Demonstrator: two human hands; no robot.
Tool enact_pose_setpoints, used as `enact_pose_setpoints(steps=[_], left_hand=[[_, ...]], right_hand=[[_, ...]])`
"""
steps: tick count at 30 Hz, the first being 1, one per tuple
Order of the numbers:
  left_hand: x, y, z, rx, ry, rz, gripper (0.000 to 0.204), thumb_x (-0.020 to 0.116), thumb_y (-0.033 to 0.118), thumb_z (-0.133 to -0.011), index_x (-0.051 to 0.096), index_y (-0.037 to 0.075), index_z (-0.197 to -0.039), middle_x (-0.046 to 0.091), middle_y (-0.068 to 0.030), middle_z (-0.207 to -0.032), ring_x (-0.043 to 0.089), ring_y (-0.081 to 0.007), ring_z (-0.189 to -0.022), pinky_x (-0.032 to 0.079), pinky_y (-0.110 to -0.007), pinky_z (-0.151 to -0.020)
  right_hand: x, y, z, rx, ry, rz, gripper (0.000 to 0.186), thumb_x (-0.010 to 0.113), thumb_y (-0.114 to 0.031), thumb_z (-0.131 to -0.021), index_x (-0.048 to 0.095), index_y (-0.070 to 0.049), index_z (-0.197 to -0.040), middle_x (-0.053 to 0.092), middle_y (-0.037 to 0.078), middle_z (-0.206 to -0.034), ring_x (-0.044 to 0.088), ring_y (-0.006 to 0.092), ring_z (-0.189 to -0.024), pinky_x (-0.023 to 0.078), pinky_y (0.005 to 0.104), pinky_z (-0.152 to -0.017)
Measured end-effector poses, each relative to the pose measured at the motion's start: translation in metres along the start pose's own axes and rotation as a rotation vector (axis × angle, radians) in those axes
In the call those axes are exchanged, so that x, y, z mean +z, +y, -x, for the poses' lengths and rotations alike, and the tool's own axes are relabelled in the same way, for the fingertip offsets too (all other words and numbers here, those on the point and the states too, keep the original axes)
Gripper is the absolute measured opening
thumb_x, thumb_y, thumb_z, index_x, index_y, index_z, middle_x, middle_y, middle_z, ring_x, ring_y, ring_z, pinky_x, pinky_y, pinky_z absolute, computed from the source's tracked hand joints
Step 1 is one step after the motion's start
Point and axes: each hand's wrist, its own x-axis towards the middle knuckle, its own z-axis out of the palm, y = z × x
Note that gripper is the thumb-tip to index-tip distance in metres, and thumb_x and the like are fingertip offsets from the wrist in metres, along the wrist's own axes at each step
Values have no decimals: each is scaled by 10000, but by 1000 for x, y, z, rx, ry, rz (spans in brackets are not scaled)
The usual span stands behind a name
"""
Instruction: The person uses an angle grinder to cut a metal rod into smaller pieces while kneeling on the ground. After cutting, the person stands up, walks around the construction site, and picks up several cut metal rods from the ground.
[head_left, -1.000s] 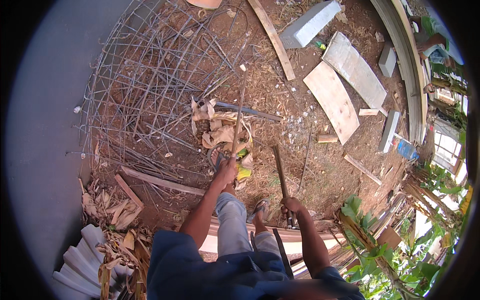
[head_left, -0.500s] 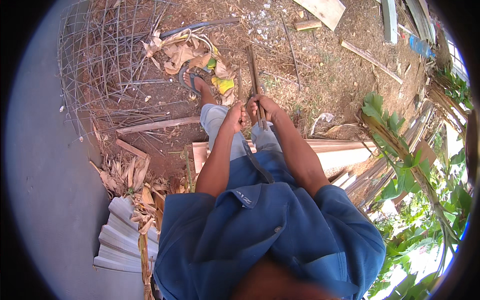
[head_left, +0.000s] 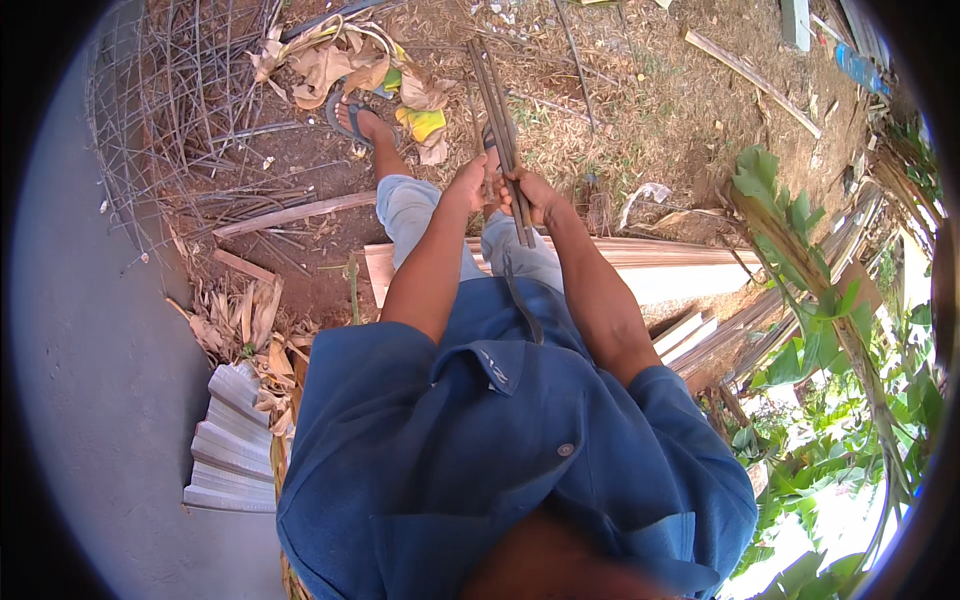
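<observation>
A bundle of long, thin brown rods [head_left: 493, 95] is gripped in my right hand [head_left: 533, 197], its fingers wrapped around the lower part. The rods point away from me, and their near ends stick out below the hand over my thigh. My left hand [head_left: 468, 184] is closed just left of the bundle, fingers curled close to the right hand. A thin stick shows just beyond the left hand, but I cannot make out what, if anything, those fingers hold.
Tangled wire mesh [head_left: 190, 90] lies far left beside a grey wall [head_left: 80, 330]. Dry leaves [head_left: 325, 65] lie by my sandalled left foot. Wooden planks [head_left: 640, 255] stretch behind my legs to the right. A leaning plant stem [head_left: 800, 250] stands right; corrugated sheet [head_left: 235, 440] is at lower left.
The view has shifted, so the ground and legs sit a little differently. My left hand has come closer to the right hand, which keeps its grip on the rods.
</observation>
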Motion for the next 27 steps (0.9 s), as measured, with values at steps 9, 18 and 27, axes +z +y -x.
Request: enact_pose_setpoints(steps=[9, 18, 27], left_hand=[[-56, 32, 76, 192, 143, -54, 364, 461, 365, -1000, 556, 64, -819, 443, 23, -594, 438, -106, -465, 399, -289, -424], [-214, 105, 166, 265, 435, 30, 325, 512, 398, -992, 576, 82, -1038, 419, 62, -624, 397, -45, -472, 328, -206, -383], [-278, 90, 227, 485, 500, -47, 325, 572, 381, -968, 622, 61, -991, 447, 56, -621, 370, -44, -451, 304, -221, -392]], right_hand=[[-14, 10, 63, 4, 39, -246, 181, 461, -211, -992, 457, -73, -876, 458, 4, -631, 395, 71, -448, 349, 232, -368], [-45, 31, 48, 115, 276, 293, 253, 405, -224, -978, 479, -44, -818, 465, 40, -572, 454, 158, -412, 395, 348, -362], [-61, 60, 62, 82, 25, -368, 168, 444, -210, -997, 437, -72, -902, 422, -29, -625, 380, 47, -451, 348, 211, -365]])
